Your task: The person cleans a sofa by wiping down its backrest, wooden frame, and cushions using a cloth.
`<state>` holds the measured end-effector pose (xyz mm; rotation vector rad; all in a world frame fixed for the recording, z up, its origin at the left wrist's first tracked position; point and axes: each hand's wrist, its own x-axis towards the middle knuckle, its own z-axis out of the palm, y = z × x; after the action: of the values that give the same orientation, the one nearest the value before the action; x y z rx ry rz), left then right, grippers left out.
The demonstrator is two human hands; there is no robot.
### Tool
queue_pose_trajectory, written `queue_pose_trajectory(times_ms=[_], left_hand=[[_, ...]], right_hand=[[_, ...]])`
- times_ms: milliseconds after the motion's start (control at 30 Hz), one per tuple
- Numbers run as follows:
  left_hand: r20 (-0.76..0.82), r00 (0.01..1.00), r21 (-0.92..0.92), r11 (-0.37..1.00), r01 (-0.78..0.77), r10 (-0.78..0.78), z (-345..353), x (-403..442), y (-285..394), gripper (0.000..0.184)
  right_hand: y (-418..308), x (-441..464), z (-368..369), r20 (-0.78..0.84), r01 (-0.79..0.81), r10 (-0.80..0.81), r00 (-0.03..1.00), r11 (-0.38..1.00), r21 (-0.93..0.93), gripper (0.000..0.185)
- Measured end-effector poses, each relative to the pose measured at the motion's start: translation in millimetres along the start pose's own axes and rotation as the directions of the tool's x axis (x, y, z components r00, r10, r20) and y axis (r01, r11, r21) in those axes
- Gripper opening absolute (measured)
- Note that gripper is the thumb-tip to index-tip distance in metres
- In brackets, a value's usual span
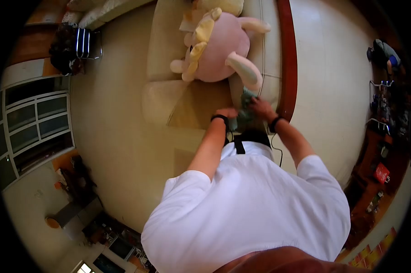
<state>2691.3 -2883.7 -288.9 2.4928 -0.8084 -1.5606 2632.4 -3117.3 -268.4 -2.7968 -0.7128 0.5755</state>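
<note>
Right hand (pixel 262 109) pinching the green cloth (pixel 246 113) at the sofa's (pixel 160 100) near right corner — left hand's (pixel 228 113) grip, can't tell — slack fingers could drop it off the edge.

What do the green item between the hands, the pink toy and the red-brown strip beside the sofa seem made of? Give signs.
Green item: probably matte cloth; looks crumpled, though blurred. Pink toy: likely plush fabric, matte, with rounded, stuffed form. Red-brown strip: perhaps varnished wood, by its smooth, even colour.

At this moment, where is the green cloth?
In the head view, the green cloth is right of centre, between the left hand and the right hand, below the plush toy.
</note>
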Motion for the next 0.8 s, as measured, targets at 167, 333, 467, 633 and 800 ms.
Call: queue_pose_trajectory(times_ms=[167,333,467,633,800], left_hand=[[-0.278,0.958,-0.614,0.78,-0.123,-0.068,-9,-19,-36,0.056],[-0.135,0.99,-0.386,0.922,-0.024,-0.03,1,-85,-51,0.056],[-0.052,0.982,-0.604,0.777,-0.178,0.184,39,-92,-143,0.06],[-0.46,0.885,-0.585,0.774,-0.241,-0.073,111,-132,-223,0.062],[-0.496,0.786,-0.851,0.387,-0.356,-0.369,133,-147,-273,0.065]], right_hand=[[-8,51,-7,0.078,-0.458,0.454,0.887,0.849,0.265,0.053],[-73,41,2,-0.25,-0.633,0.681,0.689,0.733,0.249,0.077],[-125,89,20,0.041,-0.668,0.681,0.731,0.702,0.247,0.09],[-153,205,159,0.098,-0.518,0.545,0.833,0.705,0.484,0.097],[-261,334,213,0.335,-0.076,0.069,0.94,0.997,0.007,0.065]])
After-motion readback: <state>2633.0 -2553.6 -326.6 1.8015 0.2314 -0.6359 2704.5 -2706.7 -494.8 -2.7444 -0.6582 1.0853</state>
